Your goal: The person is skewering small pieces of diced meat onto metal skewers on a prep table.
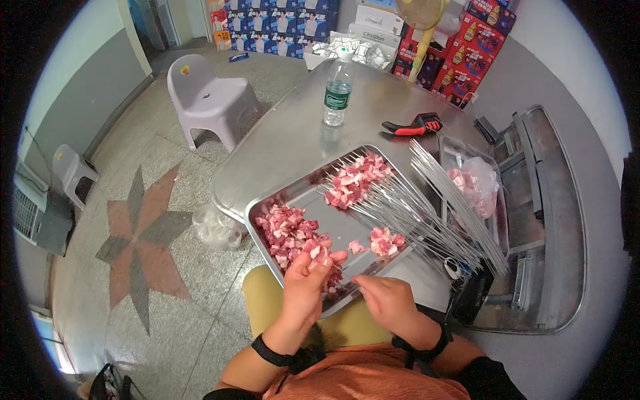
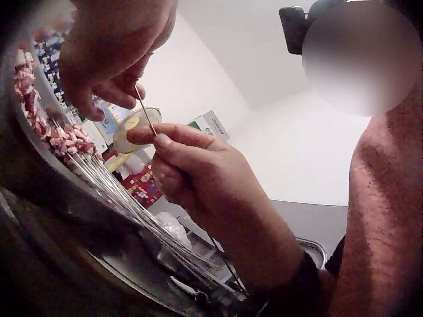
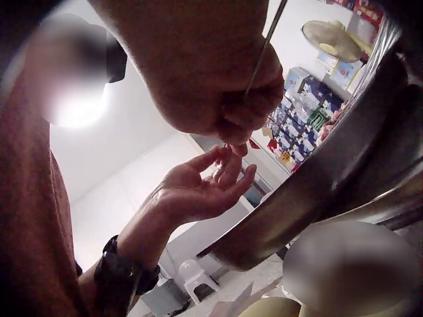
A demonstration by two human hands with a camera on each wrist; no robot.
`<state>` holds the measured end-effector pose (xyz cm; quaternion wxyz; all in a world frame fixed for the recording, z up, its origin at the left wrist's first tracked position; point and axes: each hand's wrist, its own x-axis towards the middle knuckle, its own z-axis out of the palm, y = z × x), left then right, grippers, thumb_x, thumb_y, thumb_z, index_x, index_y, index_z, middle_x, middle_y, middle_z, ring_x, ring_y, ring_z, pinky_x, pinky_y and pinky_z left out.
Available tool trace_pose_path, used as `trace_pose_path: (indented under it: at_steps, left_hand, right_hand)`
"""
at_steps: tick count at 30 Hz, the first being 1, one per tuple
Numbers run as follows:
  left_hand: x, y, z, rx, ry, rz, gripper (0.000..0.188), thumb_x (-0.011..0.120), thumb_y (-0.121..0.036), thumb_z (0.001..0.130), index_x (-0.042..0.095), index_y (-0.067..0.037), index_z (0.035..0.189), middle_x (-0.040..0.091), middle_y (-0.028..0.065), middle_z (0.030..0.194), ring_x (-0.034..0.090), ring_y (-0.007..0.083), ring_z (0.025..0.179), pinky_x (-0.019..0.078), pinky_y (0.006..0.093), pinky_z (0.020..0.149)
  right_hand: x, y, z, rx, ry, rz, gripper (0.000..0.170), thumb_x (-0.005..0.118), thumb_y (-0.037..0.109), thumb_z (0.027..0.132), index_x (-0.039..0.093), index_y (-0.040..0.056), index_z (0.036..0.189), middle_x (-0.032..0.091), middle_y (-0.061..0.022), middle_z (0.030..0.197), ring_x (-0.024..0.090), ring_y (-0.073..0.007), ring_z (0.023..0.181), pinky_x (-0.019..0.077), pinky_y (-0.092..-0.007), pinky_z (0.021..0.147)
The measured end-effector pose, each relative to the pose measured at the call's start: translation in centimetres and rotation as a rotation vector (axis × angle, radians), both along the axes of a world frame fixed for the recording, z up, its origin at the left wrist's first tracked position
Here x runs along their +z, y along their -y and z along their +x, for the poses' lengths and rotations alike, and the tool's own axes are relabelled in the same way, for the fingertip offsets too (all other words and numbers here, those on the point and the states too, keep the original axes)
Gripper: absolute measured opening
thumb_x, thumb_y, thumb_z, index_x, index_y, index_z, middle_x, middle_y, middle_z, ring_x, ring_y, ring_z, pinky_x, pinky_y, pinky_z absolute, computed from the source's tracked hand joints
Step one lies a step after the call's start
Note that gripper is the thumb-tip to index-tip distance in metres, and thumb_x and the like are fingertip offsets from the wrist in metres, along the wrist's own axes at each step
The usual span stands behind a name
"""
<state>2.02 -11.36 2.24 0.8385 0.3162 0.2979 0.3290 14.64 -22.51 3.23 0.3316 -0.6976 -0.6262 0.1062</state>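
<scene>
Over the near edge of a metal tray (image 1: pixel 331 221), my left hand (image 1: pixel 303 293) pinches a piece of raw meat (image 1: pixel 318 252) between thumb and fingers. My right hand (image 1: pixel 392 307) grips a thin metal skewer (image 2: pixel 147 111), thumb against index finger, its tip end reaching toward the left hand. The skewer's other end sticks out behind the right fist in the right wrist view. Loose cut meat (image 1: pixel 283 230) is heaped along the tray's left side. Loaded skewers (image 1: pixel 357 181) lie at the far side, with another small meat cluster (image 1: pixel 387 241) nearer the right hand.
Bare metal skewers (image 1: pixel 460 200) lie across a second tray beside a plastic bag of meat (image 1: pixel 477 185). A water bottle (image 1: pixel 338 93) and a red-black tool (image 1: pixel 415 125) stand farther back on the steel table (image 1: pixel 280 143). A plastic chair (image 1: pixel 208 97) is at left.
</scene>
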Motion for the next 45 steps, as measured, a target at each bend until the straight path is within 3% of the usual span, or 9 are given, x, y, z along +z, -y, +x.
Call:
trace_pose_path:
  at_steps: [9,18,20,23,29,34,38,40,45]
  left_hand:
    - [0.3,-0.5,-0.5,0.087,0.053,-0.043,0.036,0.052,-0.015,0.089,0.043,-0.004,0.122,0.062,0.0113,0.103,0.057,0.0148,0.095,0.0435,0.0263,0.082]
    - [-0.4,-1.7,-1.2,-0.013,-0.027,0.095,0.041,0.052,-0.023,0.089,0.041,-0.005,0.123,0.054,0.0114,0.119,0.051,0.0189,0.108,0.0418,0.0334,0.09]
    - [-0.4,-3.0,-2.3,0.052,-0.046,0.215,0.041,0.051,-0.022,0.089,0.041,-0.004,0.124,0.053,0.0118,0.12,0.051,0.0194,0.109,0.0412,0.0325,0.09]
    - [-0.4,-4.6,-3.9,0.071,-0.076,0.25,0.035,0.051,-0.017,0.089,0.044,-0.003,0.121,0.055,0.0108,0.117,0.053,0.0186,0.106,0.0413,0.0302,0.09]
    - [-1.1,-3.9,-4.4,-0.011,-0.028,0.311,0.028,0.05,-0.013,0.088,0.05,0.001,0.112,0.057,0.0139,0.109,0.056,0.0204,0.097,0.0443,0.0327,0.088]
    - [-1.9,-3.5,-4.9,-0.054,-0.025,0.323,0.027,0.049,-0.01,0.087,0.05,0.002,0.111,0.058,0.0139,0.107,0.057,0.0211,0.096,0.0445,0.0338,0.089]
    - [-1.9,-3.7,-5.3,-0.032,0.016,0.281,0.022,0.05,-0.006,0.087,0.053,0.001,0.108,0.059,0.0113,0.105,0.057,0.0188,0.096,0.044,0.0312,0.087]
    - [-2.1,-3.8,-5.1,-0.007,-0.044,0.351,0.022,0.05,-0.006,0.087,0.053,0.001,0.107,0.059,0.0109,0.106,0.057,0.0185,0.095,0.044,0.0313,0.087]
    - [-2.0,-3.8,-4.1,-0.003,-0.094,0.391,0.021,0.051,-0.004,0.086,0.054,0.001,0.105,0.059,0.0111,0.104,0.057,0.0177,0.095,0.0438,0.0299,0.087]
  right_hand:
    - [0.3,-0.5,-0.5,0.015,0.043,0.008,0.022,0.055,0.01,0.078,0.058,0.0073,0.1,0.06,-0.0117,0.072,0.059,-0.0301,0.064,0.0469,-0.0398,0.056]
    - [0.9,-1.0,0.4,0.001,0.166,-0.004,0.027,0.054,0.009,0.076,0.058,0.0094,0.103,0.055,-0.0099,0.07,0.056,-0.0286,0.057,0.0452,-0.0391,0.051]
    - [1.8,-1.1,2.6,-0.139,0.385,-0.069,0.03,0.051,0.009,0.076,0.058,0.0109,0.105,0.054,-0.0079,0.072,0.056,-0.0276,0.056,0.0455,-0.0379,0.051]
    - [3.3,-1.9,6.5,-0.231,0.453,-0.07,0.031,0.049,0.008,0.076,0.058,0.0119,0.105,0.053,-0.0069,0.073,0.057,-0.027,0.058,0.0463,-0.0382,0.052]
    - [-1.1,-7.6,11.6,-0.27,0.626,0.012,0.03,0.05,0.004,0.074,0.06,0.0096,0.101,0.055,-0.0096,0.074,0.057,-0.0284,0.067,0.0464,-0.0389,0.056]
    - [-0.9,-10.2,11.3,-0.329,0.878,-0.322,0.026,0.053,0.007,0.07,0.061,0.0105,0.094,0.058,-0.0075,0.078,0.06,-0.0246,0.072,0.0493,-0.034,0.06]
    - [3.5,-8.2,16.1,-0.245,0.822,-0.241,0.016,0.053,0.01,0.07,0.063,0.0056,0.083,0.06,-0.0124,0.076,0.061,-0.0317,0.071,0.0498,-0.0409,0.062]
    - [5.6,-7.1,21.3,-0.217,0.832,-0.371,0.017,0.053,0.009,0.07,0.063,0.0056,0.084,0.062,-0.0134,0.077,0.061,-0.0331,0.073,0.0497,-0.0417,0.064]
    - [0.2,-5.1,28.8,-0.379,0.854,-0.495,0.015,0.051,0.009,0.073,0.064,0.0062,0.079,0.063,-0.0151,0.079,0.062,-0.033,0.075,0.0499,-0.0416,0.065]
